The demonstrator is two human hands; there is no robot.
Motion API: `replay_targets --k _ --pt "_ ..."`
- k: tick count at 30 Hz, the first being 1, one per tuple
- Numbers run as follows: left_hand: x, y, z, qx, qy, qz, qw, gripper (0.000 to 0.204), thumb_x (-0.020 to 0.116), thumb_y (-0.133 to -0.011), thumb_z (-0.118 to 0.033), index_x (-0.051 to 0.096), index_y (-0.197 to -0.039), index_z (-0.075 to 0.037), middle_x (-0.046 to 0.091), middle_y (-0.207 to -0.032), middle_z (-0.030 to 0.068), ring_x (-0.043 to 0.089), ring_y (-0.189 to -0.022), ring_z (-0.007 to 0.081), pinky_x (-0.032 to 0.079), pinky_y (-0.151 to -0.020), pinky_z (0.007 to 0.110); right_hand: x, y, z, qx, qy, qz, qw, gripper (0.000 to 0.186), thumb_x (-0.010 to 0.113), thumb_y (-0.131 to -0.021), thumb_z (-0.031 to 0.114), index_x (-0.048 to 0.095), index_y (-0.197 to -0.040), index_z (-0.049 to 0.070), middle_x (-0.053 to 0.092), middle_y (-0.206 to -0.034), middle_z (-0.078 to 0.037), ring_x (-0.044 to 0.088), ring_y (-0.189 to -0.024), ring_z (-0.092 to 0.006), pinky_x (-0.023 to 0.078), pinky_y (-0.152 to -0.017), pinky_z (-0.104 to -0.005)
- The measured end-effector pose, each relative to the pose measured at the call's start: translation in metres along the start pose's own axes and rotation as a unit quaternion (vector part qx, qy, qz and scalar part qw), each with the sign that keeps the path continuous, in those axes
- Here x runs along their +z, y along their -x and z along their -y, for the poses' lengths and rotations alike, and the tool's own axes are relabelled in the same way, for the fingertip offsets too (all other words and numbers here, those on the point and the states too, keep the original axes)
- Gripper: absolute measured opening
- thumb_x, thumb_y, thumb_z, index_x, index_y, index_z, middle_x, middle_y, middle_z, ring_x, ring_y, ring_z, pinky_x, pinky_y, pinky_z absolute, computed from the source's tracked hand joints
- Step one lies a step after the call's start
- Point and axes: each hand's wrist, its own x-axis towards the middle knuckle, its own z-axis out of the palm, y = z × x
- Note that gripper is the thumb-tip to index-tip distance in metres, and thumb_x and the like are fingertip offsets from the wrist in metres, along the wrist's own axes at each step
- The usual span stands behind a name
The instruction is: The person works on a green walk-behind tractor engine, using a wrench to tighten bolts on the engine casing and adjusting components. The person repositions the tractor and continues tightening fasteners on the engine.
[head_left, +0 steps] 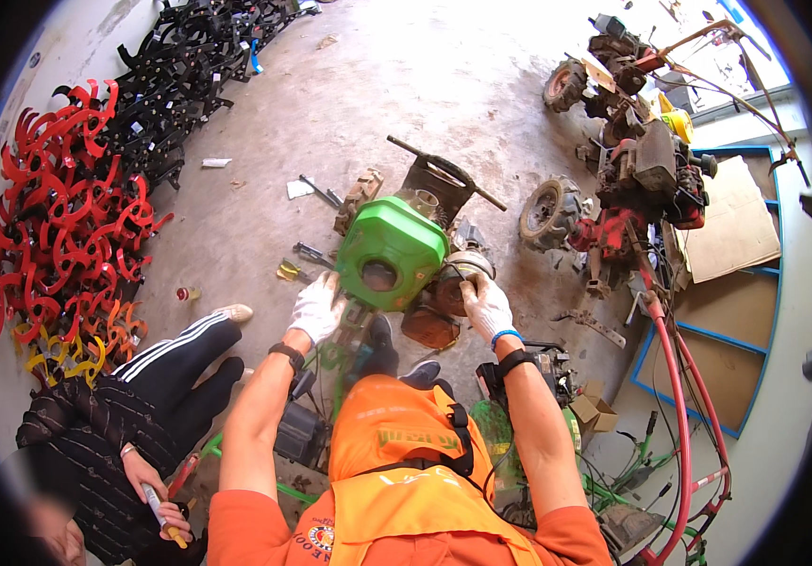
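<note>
A green housing [396, 236] with a round dark opening sits on a small engine-driven machine on the floor in front of me. My left hand [319, 309], in a white glove, is closed at the housing's lower left edge. At the machine's right side, my gloved right hand [488, 309] has its fingers curled against a round metal engine part [453, 283]; whether they pinch anything there is hidden. Behind the housing rises a dark metal frame with a crossbar [443, 174]. A brownish, dirty cover [429, 329] lies below the round part.
Red curved blades [57, 226] and black ones [175, 85] are heaped along the left wall. Screwdrivers [311, 253] and pliers [292, 272] lie left of the machine. A person [113, 453] sits at lower left, holding a tool. Tillers [646, 179] stand at right.
</note>
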Motion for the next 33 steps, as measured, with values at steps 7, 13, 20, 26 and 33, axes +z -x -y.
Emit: replay_targets --k 7,13,20,26,33 --pt "0.004 0.027 0.028 -0.053 0.000 -0.015 0.999 0.065 0.069 -0.102 -0.035 0.053 -0.158 -0.006 0.058 -0.158 0.0239 0.061 -0.138 0.0454 0.050 -0.118 0.052 0.000 -0.002 0.002 0.009 0.012 0.011 1.000 0.037 0.066 -0.108 0.036 0.074 -0.126 0.006 0.078 -0.116 -0.028 0.074 -0.114 -0.0482 0.057 -0.101 -0.0517" --pt "-0.002 0.037 0.037 -0.077 -0.023 0.019 0.997 0.063 0.069 -0.102 -0.036 0.056 -0.155 -0.006 0.062 -0.154 0.0230 0.062 -0.138 0.0431 0.050 -0.117 0.052 0.001 -0.005 -0.001 0.004 0.017 0.017 1.000 0.038 0.066 -0.107 0.037 0.074 -0.125 0.005 0.079 -0.115 -0.028 0.074 -0.113 -0.0480 0.057 -0.100 -0.0524" --pt "-0.014 0.032 0.024 -0.062 -0.033 0.026 0.997 0.060 0.069 -0.103 -0.036 0.058 -0.153 -0.005 0.065 -0.149 0.0242 0.065 -0.133 0.0450 0.052 -0.114 0.052 -0.002 -0.002 -0.002 -0.036 0.024 0.022 0.999 0.036 0.065 -0.106 0.035 0.071 -0.124 0.004 0.077 -0.118 -0.029 0.072 -0.115 -0.0495 0.056 -0.102 -0.0540" --pt "-0.020 0.019 0.004 -0.030 0.009 0.001 1.000 0.062 0.070 -0.103 -0.036 0.059 -0.154 -0.004 0.064 -0.153 0.0287 0.062 -0.139 0.0471 0.050 -0.119 0.051 0.001 -0.001 -0.006 -0.028 0.007 0.028 0.999 0.036 0.066 -0.106 0.035 0.072 -0.126 0.005 0.078 -0.120 -0.026 0.073 -0.117 -0.0470 0.056 -0.102 -0.0525" --pt "-0.013 0.016 -0.008 -0.024 0.011 0.001 1.000 0.061 0.071 -0.104 -0.036 0.059 -0.155 -0.004 0.063 -0.154 0.0298 0.060 -0.141 0.0488 0.049 -0.120 0.052 0.006 -0.001 -0.012 -0.034 0.006 0.009 0.999 0.035 0.068 -0.106 0.035 0.073 -0.126 0.006 0.078 -0.119 -0.024 0.074 -0.115 -0.0461 0.056 -0.102 -0.0524"
